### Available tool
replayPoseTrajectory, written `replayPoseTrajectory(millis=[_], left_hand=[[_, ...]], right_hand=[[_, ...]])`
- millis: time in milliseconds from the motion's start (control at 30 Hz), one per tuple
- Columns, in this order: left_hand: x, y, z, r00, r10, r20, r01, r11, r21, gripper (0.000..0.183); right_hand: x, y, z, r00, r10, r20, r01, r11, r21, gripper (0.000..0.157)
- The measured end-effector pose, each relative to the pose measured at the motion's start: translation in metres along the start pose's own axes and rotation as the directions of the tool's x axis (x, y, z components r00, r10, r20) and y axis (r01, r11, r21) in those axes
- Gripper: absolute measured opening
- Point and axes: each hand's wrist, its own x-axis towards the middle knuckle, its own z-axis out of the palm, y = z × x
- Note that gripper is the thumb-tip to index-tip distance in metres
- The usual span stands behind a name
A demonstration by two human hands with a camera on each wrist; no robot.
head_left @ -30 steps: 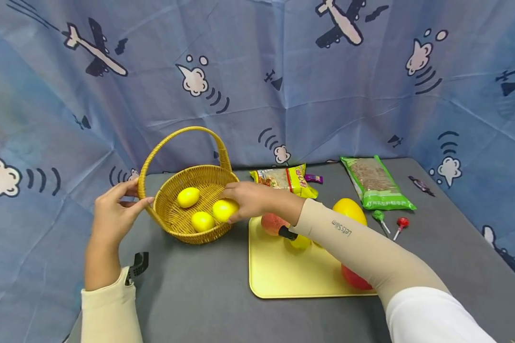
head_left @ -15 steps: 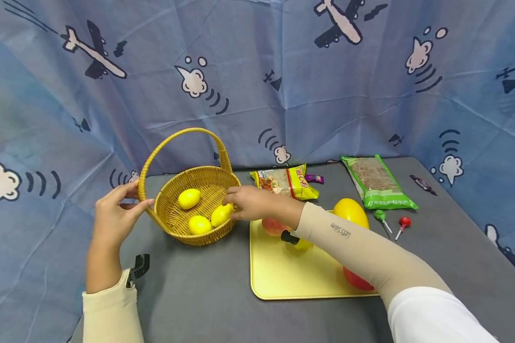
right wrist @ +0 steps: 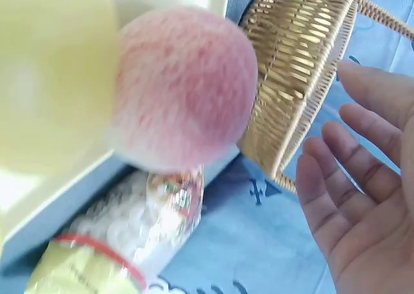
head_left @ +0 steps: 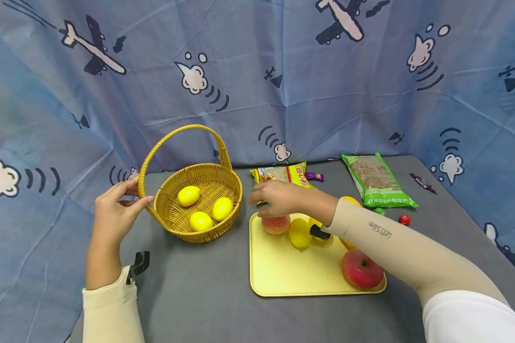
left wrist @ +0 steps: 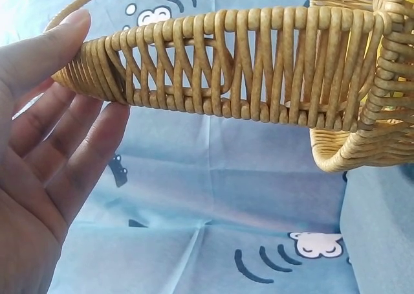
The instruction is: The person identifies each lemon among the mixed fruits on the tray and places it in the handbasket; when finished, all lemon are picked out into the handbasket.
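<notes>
A yellow wicker basket [head_left: 203, 237] stands at the left with 3 lemons [head_left: 201, 221] inside. My left hand [head_left: 116, 205] pinches one side of its handle [head_left: 193, 126]; in the left wrist view the thumb lies over the woven handle [left wrist: 181, 67] and the fingers under it. My right hand [head_left: 279, 199] hovers between the basket and the yellow tray [head_left: 292, 281], just behind a peach [head_left: 276, 225]. Its fingers are relaxed, and the right wrist view shows a bare palm beside the peach [right wrist: 187, 87]. Another lemon [head_left: 300, 233] sits on the tray near the peach.
A red apple [head_left: 363, 269] lies at the tray's right corner; more yellow fruit is partly behind the right forearm. Behind the tray are a yellow food packet [head_left: 298, 174] and a purple sweet [head_left: 314, 176]. A green packet [head_left: 377, 183] and a red lollipop [head_left: 405, 219] lie right.
My right hand has let go of a lemon, which now rests in the basket's right side, and has moved right, out over the tray's back left corner. The left hand stays on the handle.
</notes>
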Motion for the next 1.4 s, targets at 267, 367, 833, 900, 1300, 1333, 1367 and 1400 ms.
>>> replayPoseTrajectory(millis=[267, 367, 833, 900, 1300, 1333, 1367, 1400], left_hand=[[0.001, 0.002, 0.001, 0.999, -0.033, 0.017, 0.033, 0.999, -0.007, 0.054], [0.001, 0.002, 0.001, 0.999, -0.035, 0.015, 0.035, 0.999, -0.014, 0.054], [0.0, -0.002, 0.001, 1.0, -0.019, 0.001, 0.019, 1.0, -0.019, 0.052], [0.0, -0.002, 0.001, 1.0, -0.01, -0.005, 0.009, 1.0, -0.022, 0.051], [0.001, -0.002, 0.001, 1.0, -0.027, -0.001, 0.027, 1.0, -0.011, 0.053], [0.001, -0.002, 0.001, 1.0, -0.027, 0.0, 0.027, 1.0, -0.009, 0.053], [0.001, -0.002, 0.0, 1.0, -0.026, 0.001, 0.026, 1.0, -0.008, 0.053], [0.001, -0.002, 0.0, 1.0, -0.026, 0.002, 0.026, 1.0, -0.006, 0.053]], right_hand=[[-0.043, 0.01, -0.001, 1.0, 0.018, 0.023, -0.018, 1.0, 0.019, 0.023], [-0.06, 0.014, 0.004, 0.998, 0.054, 0.042, -0.055, 0.998, 0.029, 0.025], [-0.12, 0.031, 0.013, 0.969, 0.203, 0.142, -0.22, 0.969, 0.113, 0.042], [-0.123, 0.031, 0.014, 0.961, 0.221, 0.169, -0.243, 0.962, 0.123, 0.05], [-0.124, 0.033, 0.02, 0.942, 0.244, 0.232, -0.267, 0.961, 0.075, 0.057], [-0.124, 0.034, 0.021, 0.937, 0.25, 0.244, -0.274, 0.959, 0.069, 0.057], [-0.123, 0.034, 0.021, 0.933, 0.253, 0.254, -0.277, 0.959, 0.063, 0.057], [-0.123, 0.034, 0.021, 0.929, 0.258, 0.264, -0.282, 0.958, 0.057, 0.057]])
